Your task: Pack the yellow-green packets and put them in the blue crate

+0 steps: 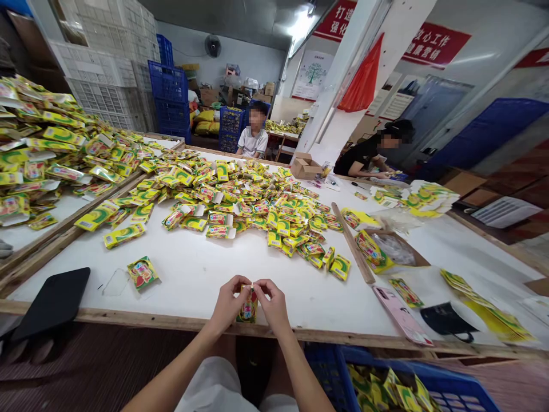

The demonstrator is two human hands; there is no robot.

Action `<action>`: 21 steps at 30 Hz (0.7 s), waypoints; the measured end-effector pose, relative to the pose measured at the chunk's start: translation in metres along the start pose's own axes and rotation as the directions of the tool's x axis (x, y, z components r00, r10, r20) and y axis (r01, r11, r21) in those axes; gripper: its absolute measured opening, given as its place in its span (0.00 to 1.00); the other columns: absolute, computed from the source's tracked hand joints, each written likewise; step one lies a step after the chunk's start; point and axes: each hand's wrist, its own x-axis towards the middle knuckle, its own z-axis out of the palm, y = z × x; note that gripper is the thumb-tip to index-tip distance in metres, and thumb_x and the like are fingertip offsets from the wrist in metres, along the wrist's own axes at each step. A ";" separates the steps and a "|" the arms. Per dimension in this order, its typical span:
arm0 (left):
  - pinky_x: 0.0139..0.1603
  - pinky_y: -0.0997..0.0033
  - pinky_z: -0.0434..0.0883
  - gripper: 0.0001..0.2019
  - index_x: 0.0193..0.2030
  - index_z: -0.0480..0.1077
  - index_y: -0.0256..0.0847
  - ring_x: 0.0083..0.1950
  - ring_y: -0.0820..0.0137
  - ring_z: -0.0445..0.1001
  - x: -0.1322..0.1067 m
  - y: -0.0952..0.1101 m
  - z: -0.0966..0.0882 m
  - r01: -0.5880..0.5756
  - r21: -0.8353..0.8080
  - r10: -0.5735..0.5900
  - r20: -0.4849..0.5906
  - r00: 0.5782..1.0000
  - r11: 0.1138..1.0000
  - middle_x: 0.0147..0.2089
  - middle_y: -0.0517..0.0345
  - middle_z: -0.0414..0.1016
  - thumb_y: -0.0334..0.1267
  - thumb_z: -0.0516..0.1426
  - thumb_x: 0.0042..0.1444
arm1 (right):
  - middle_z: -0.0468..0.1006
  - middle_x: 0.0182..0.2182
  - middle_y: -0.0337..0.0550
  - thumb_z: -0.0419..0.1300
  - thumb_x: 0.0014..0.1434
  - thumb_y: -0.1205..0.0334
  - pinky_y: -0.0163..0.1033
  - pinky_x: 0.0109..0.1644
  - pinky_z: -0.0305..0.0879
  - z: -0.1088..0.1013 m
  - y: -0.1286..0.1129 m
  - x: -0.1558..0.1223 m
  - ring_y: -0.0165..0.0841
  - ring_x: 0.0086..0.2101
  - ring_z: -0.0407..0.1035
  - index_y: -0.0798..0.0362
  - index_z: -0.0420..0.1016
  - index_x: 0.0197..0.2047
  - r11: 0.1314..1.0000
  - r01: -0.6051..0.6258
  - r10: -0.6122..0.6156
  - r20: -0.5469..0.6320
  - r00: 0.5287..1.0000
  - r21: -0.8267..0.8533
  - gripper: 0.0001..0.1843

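My left hand (228,303) and my right hand (272,306) meet at the near edge of the white table (206,280). Both pinch the top of one small yellow and green packet (249,306), which stands upright between them. A single flat packet (143,272) lies on the table to the left of my hands. A big heap of the same packets (240,200) covers the middle of the table beyond them.
A black phone (54,300) lies at the near left edge and a pink phone (401,315) at the right. A blue crate (398,389) with packets stands below right. A wooden stick (352,243) and an open box (392,249) lie right. Two people sit at the far side.
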 end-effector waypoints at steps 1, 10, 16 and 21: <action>0.36 0.71 0.69 0.08 0.36 0.71 0.38 0.33 0.70 0.72 0.002 -0.001 0.001 0.017 -0.014 -0.018 -0.015 1.000 1.000 0.32 0.58 0.75 0.40 0.56 0.54 | 0.76 0.30 0.43 0.59 0.56 0.54 0.36 0.36 0.67 0.001 0.000 0.002 0.33 0.31 0.70 0.54 0.74 0.34 1.000 -0.017 0.017 -0.009 1.000 0.002 0.11; 0.39 0.69 0.70 0.09 0.36 0.74 0.38 0.36 0.67 0.74 0.003 -0.015 -0.004 0.033 -0.004 -0.033 0.035 0.999 0.999 0.34 0.54 0.77 0.40 0.56 0.55 | 0.78 0.32 0.43 0.59 0.56 0.53 0.38 0.38 0.68 0.005 0.013 -0.003 0.36 0.33 0.72 0.53 0.74 0.36 0.995 -0.065 0.063 0.035 0.997 0.073 0.12; 0.45 0.66 0.71 0.11 0.46 0.71 0.43 0.46 0.66 0.74 0.014 -0.019 -0.020 -0.149 0.160 0.120 0.176 0.977 0.976 0.46 0.53 0.75 0.39 0.53 0.58 | 0.78 0.35 0.46 0.57 0.56 0.51 0.41 0.42 0.69 -0.013 0.009 -0.018 0.39 0.36 0.72 0.53 0.74 0.38 0.999 -0.031 0.032 -0.075 0.997 0.016 0.14; 0.58 0.58 0.65 0.21 0.57 0.62 0.42 0.57 0.62 0.67 0.093 -0.026 -0.059 -0.214 0.579 0.238 0.034 0.971 0.787 0.56 0.50 0.68 0.31 0.53 0.56 | 0.76 0.38 0.51 0.54 0.53 0.46 0.50 0.44 0.64 -0.149 -0.006 -0.065 0.45 0.37 0.70 0.53 0.74 0.40 0.805 -0.191 -0.170 -0.527 0.833 -0.562 0.21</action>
